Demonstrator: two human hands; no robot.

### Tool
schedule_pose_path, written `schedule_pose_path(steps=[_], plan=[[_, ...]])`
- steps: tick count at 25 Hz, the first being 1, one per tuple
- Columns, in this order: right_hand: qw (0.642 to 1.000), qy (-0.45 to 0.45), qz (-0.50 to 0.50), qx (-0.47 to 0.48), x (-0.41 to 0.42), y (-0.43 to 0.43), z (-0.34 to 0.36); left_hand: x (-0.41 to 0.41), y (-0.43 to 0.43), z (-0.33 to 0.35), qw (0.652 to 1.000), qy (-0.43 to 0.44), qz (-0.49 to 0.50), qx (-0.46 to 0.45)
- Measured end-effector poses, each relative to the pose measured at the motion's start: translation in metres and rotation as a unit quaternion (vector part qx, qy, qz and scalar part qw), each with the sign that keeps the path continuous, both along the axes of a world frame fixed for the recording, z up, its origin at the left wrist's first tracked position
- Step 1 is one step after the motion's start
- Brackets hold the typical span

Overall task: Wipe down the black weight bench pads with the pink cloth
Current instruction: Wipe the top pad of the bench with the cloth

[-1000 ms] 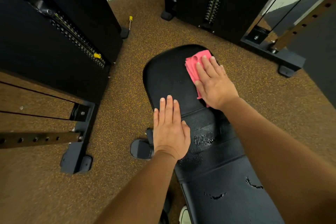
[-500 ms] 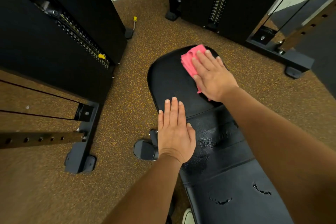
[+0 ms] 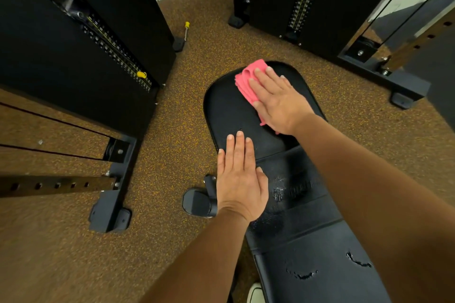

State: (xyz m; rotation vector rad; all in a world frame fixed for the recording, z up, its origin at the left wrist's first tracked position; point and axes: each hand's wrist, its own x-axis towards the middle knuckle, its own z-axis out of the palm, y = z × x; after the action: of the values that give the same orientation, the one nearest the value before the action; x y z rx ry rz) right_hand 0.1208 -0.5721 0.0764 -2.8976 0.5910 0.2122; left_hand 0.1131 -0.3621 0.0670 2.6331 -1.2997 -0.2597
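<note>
The black bench has a rounded far pad and a longer near pad with small tears in its cover. A folded pink cloth lies near the far end of the rounded pad. My right hand presses flat on the cloth with straight fingers, covering most of it. My left hand rests flat at the near left edge of the rounded pad, over the gap between the pads. Wet patches shine on the strip between the two pads.
Black weight-stack towers stand at the left and at the back right, each with a yellow selector pin. Metal frame feet sit on the brown speckled floor. A bench foot sticks out left of my left hand.
My right hand has slid the pink cloth leftward and toward the far end of the rounded pad. My left hand has stayed flat at the pad's near left edge.
</note>
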Motion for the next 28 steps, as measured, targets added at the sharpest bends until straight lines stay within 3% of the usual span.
schedule_pose_path(steps=[5,7,12,17,19,24,26,28], plan=[[0.982,0.014,-0.187,-0.001,0.031,-0.003,-0.002,0.001,-0.001,0.002,1.000,-0.001,-0.003,0.005],[0.988,0.014,-0.156,-0.002,0.047,0.010,-0.001,0.001,-0.001,0.001,1.000,-0.002,-0.002,0.004],[0.997,-0.015,0.075,0.008,0.033,0.017,-0.001,0.001,0.000,-0.001,1.000,-0.004,-0.004,0.002],[0.997,0.017,-0.078,0.005,0.050,0.017,0.000,0.001,-0.001,0.000,1.000,-0.002,-0.001,0.002],[0.998,0.019,-0.059,0.011,0.065,0.030,0.001,0.002,-0.001,0.000,1.000,0.000,0.000,0.001],[0.989,-0.026,0.136,0.045,0.042,0.022,0.003,0.001,-0.001,-0.001,1.000,-0.001,0.000,-0.002],[0.993,-0.018,0.110,0.036,0.035,0.017,0.002,0.001,0.000,-0.002,1.000,-0.002,-0.002,-0.003],[0.999,0.003,0.016,0.029,0.043,0.022,0.002,0.002,-0.001,-0.003,1.000,-0.004,0.001,-0.008]])
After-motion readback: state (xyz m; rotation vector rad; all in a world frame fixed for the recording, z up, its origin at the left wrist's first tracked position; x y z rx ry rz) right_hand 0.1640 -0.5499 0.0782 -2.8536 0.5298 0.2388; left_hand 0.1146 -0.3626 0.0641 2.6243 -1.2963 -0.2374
